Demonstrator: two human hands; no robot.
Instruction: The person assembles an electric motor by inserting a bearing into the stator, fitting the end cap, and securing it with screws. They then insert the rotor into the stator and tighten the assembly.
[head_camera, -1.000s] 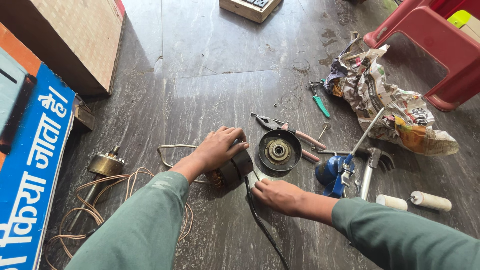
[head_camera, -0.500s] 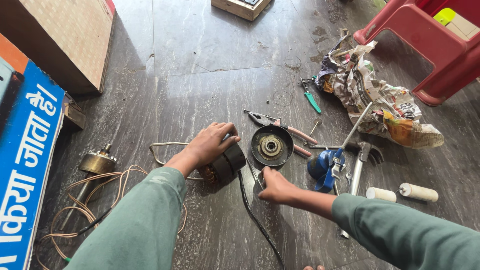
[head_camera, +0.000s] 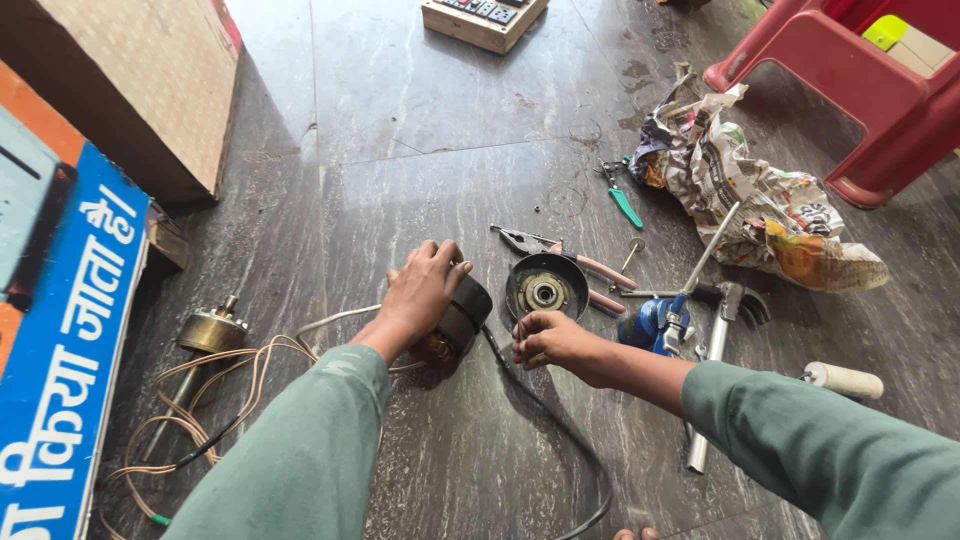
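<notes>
Risk: your left hand (head_camera: 425, 290) clasps the motor body (head_camera: 462, 312) on the floor (head_camera: 400, 150); your right hand (head_camera: 545, 338), fingers curled, pinches near the black cable (head_camera: 560, 430), which could snag.

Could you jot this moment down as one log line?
left hand: gripping black motor body | right hand: at round end cover, hold unclear | nearby: pliers, black cable | surface: floor

Open floor ahead; tools (head_camera: 600, 275) (scattered) crowd right.
</notes>
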